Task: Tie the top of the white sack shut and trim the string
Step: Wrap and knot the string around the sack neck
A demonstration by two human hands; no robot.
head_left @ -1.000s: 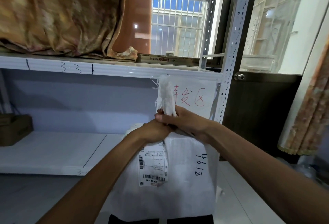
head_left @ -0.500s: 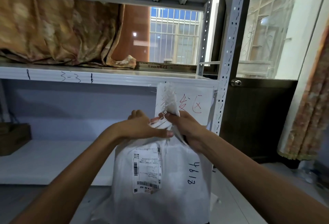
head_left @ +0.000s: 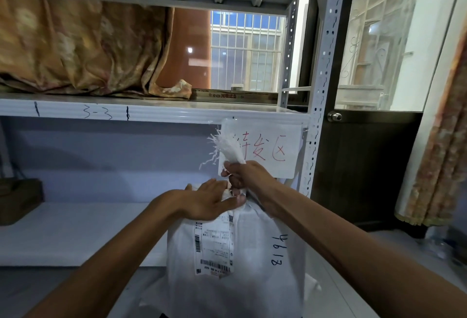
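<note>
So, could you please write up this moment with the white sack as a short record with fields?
Object: white sack, upright
Top: frayed top sticks up above the grip
Holding: right hand grips the gathered neck
Support: left hand open, fingers straight, against the sack just under the neck
String: not clearly visible; no knot seen
Markings: shipping label on the front, handwritten number beside it

"3-3" on shelf edge (head_left: 177, 113); "4613" on white sack (head_left: 255, 290); red "区" on paper sign (head_left: 290, 138)
</note>
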